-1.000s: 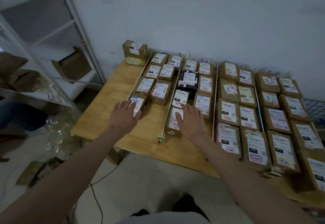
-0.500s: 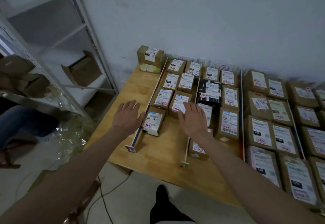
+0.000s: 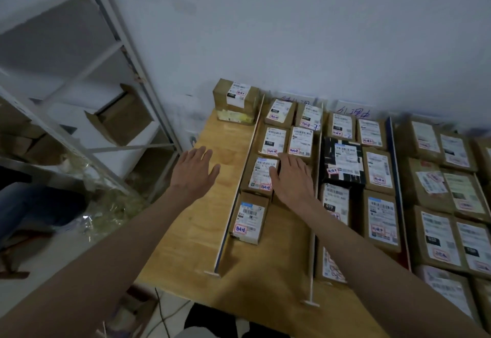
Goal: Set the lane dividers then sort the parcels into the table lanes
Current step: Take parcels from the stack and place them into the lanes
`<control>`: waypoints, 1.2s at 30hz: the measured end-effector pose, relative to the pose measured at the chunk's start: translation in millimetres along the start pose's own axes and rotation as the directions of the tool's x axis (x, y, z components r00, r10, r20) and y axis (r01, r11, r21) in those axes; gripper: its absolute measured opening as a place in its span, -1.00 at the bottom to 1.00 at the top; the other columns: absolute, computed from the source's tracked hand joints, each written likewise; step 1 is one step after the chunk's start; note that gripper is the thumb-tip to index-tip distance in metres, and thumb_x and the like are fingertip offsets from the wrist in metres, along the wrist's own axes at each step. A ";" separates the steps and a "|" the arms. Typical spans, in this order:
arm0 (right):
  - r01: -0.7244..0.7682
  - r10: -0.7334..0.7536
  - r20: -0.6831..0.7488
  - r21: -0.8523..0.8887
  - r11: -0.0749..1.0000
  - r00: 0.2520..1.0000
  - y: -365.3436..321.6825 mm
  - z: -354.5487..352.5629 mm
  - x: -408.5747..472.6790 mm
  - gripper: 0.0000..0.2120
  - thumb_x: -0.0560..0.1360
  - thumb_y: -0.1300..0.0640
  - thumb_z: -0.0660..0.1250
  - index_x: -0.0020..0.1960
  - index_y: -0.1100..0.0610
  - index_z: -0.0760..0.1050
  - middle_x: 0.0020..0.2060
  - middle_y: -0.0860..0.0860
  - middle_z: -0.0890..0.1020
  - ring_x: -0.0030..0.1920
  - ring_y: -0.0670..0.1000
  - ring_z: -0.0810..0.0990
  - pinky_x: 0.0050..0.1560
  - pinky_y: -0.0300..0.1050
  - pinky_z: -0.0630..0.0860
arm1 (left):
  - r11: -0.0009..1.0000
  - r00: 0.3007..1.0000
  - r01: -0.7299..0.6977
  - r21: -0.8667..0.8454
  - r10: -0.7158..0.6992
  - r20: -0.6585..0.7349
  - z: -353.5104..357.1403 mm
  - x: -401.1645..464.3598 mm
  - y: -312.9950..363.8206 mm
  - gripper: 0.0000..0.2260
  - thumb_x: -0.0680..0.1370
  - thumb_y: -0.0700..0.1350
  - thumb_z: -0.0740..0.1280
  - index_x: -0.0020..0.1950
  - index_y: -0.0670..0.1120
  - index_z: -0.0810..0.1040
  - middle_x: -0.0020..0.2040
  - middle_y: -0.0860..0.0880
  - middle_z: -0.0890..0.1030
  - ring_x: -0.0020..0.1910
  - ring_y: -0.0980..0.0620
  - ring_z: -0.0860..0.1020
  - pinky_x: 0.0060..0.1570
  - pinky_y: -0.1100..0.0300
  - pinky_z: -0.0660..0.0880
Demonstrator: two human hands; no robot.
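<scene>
Cardboard parcel (image 3: 261,174) under flat right fingers (image 3: 288,163) (left fingers (image 3: 198,155) spread).

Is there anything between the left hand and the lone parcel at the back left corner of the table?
Nothing visible. The left hand hovers open over bare table, and only bare wood lies between it and the corner parcel. The lane divider stands off to the right.

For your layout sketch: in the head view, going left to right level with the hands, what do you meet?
Metal shelf → left hand → first divider → right hand → second divider → black parcel → blue divider
</scene>
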State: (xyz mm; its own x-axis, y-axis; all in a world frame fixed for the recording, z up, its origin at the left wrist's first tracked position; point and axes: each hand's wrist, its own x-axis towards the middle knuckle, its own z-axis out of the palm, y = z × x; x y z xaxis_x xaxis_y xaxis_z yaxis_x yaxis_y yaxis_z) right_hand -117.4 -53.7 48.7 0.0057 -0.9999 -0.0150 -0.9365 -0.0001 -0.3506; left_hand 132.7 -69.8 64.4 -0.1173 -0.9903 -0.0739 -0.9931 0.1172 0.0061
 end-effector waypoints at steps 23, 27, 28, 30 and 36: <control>-0.264 0.260 0.048 0.194 0.945 0.964 -75.8 43.4 296.4 -0.61 0.64 0.02 0.10 0.42 0.15 0.29 0.32 0.11 0.46 0.32 0.12 0.43 0.32 0.12 0.41 | 0.975 0.993 -0.104 -0.197 0.111 0.024 13.1 344.6 -93.2 -0.45 0.66 0.13 0.10 0.55 -0.18 0.23 0.53 -0.17 0.27 0.48 -0.16 0.28 0.48 -0.03 0.13; -0.343 0.315 0.136 0.361 0.867 0.939 -78.4 58.2 338.1 -0.59 0.65 0.09 0.13 0.46 0.16 0.22 0.24 0.13 0.52 0.18 0.14 0.54 0.16 0.14 0.53 | 0.879 0.984 0.066 -0.473 0.022 0.179 26.7 374.5 -85.4 -0.39 0.65 0.14 0.14 0.58 -0.19 0.12 0.53 -0.20 0.25 0.47 -0.20 0.28 0.39 -0.07 0.26; -0.374 0.333 0.170 0.410 0.832 0.927 -79.4 60.5 344.4 -0.56 0.65 0.13 0.13 0.49 0.15 0.18 0.22 0.13 0.53 0.14 0.13 0.57 0.15 0.16 0.55 | 0.824 0.976 0.115 -0.554 0.011 0.219 31.4 379.2 -82.9 -0.39 0.65 0.13 0.17 0.57 -0.19 0.13 0.52 -0.20 0.28 0.47 -0.20 0.29 0.38 -0.05 0.27; -0.435 0.384 0.209 0.519 0.736 0.899 -82.9 63.2 351.9 -0.50 0.64 0.20 0.15 0.54 0.13 0.11 0.19 0.11 0.55 0.09 0.12 0.59 0.13 0.17 0.57 | 0.722 0.973 0.160 -0.673 -0.001 0.231 40.9 383.8 -79.7 -0.46 0.63 0.09 0.23 0.52 -0.18 0.26 0.42 -0.19 0.41 0.40 -0.20 0.38 0.32 -0.03 0.34; -0.501 0.458 0.272 0.698 0.512 0.846 -85.7 79.0 347.6 -0.41 0.58 -0.02 0.22 0.56 -0.04 0.10 0.29 0.11 0.49 0.16 0.12 0.58 0.10 0.12 0.62 | 0.575 0.982 0.183 -0.798 -0.077 0.170 46.6 388.3 -85.6 -0.48 0.61 -0.01 0.31 0.51 -0.15 0.28 0.39 -0.16 0.39 0.36 -0.11 0.38 0.21 0.16 0.31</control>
State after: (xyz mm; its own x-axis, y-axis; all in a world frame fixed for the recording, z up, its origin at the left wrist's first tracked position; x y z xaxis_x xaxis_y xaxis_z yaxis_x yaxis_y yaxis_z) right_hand -7.5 -400.0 -0.5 -0.3284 -0.8419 -0.4283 -0.2377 0.5125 -0.8251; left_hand 172.2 -460.9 -11.3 -0.0379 -0.9695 -0.2422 -0.5943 -0.1730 0.7854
